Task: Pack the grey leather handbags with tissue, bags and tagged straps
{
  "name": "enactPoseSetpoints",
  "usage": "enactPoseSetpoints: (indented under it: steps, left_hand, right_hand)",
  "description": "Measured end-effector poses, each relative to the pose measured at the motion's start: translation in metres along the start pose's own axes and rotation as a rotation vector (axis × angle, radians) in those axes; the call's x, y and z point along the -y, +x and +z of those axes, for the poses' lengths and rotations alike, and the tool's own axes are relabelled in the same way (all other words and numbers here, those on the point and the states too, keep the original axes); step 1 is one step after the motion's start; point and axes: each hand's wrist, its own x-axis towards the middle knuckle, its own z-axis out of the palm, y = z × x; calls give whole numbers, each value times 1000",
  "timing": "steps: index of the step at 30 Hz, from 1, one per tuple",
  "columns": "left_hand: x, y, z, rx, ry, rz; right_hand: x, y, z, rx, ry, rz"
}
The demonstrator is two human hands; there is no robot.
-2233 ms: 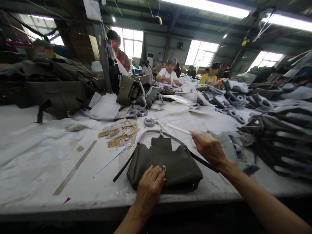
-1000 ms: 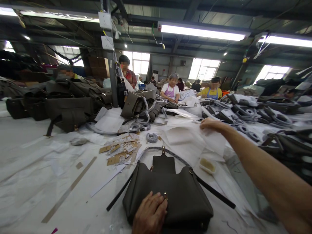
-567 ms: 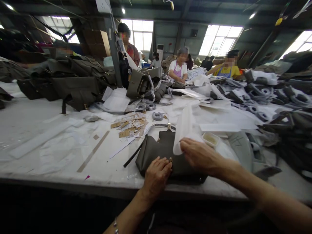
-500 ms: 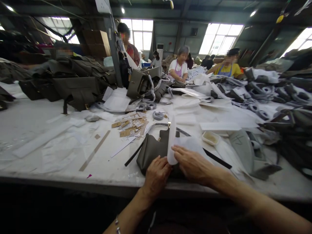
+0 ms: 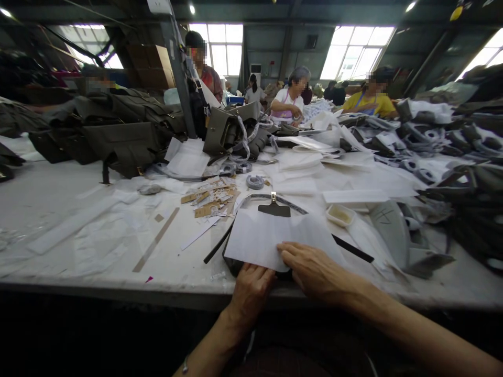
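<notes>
A dark grey-green handbag (image 5: 231, 264) lies at the table's front edge, mostly covered by a white packing sheet (image 5: 251, 238). Its flap tab with a gold clasp (image 5: 274, 208) shows beyond the sheet, along with a wrapped handle. At the bag's near edge my left hand (image 5: 253, 285) is closed on the bag, fingertips close to the sheet's lower edge. Resting on the sheet, my right hand (image 5: 314, 267) has its fingers stretched out; its thumb is hidden. Black straps (image 5: 351, 248) stick out on both sides of the bag.
Paper tags (image 5: 212, 201) and a coiled strap (image 5: 255, 181) lie beyond the bag. To the right are a small tray (image 5: 340, 215) and a grey-white panel (image 5: 387, 230). Handbags (image 5: 121, 144) are piled at the left, and white sheets (image 5: 353, 175) at the back. Several people work across the table.
The white sheet, folded upright half a second ago, now lies spread to the left across the bag. Both hands have stayed nearly in place. The view has shifted slightly.
</notes>
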Motion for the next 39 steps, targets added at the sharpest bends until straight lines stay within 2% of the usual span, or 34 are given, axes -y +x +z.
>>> enactPoseSetpoints:
  steps: [5,8,12,14,16,18,20,23,25,27,29,31,35,37,39]
  left_hand:
    - [1,-3,0,-34,-27,5]
    - [-5,-1,-18,-35,-76,39]
    - [-17,28,-53,-14,-202,148]
    - [-17,49,-57,19,-212,186]
    - [-8,65,-46,91,-177,157]
    - [6,69,-24,185,-115,82]
    - [18,63,-1,265,-81,13]
    - [24,48,20,268,-57,-23]
    - [22,43,22,229,-58,-35]
    - [18,42,18,204,-79,-79]
    - [15,43,13,205,-114,-147]
    - [14,43,10,213,-138,-196]
    - [14,44,8,286,-90,-181]
    - [13,50,4,399,-25,-163]
    - [13,59,-4,562,31,-136]
  right_hand:
    - [-7,5,5,-25,117,-10]
    - [-8,4,6,-34,125,-41]
    - [-10,0,25,-130,110,-111]
    - [-10,-2,39,-245,127,-178]
    - [-9,-4,49,-342,142,-216]
    - [-7,-8,51,-363,123,-195]
    - [-4,-11,45,-326,109,-144]
    - [-4,-9,25,-218,190,-26]
    - [-5,1,10,-150,235,133]
    - [-7,14,1,-133,220,294]
    - [-10,27,1,-146,174,360]
    - [-14,35,8,-157,168,322]
    - [-26,35,24,-177,222,234]
    - [-29,33,26,-145,183,199]
    - [-29,32,25,-112,112,155]
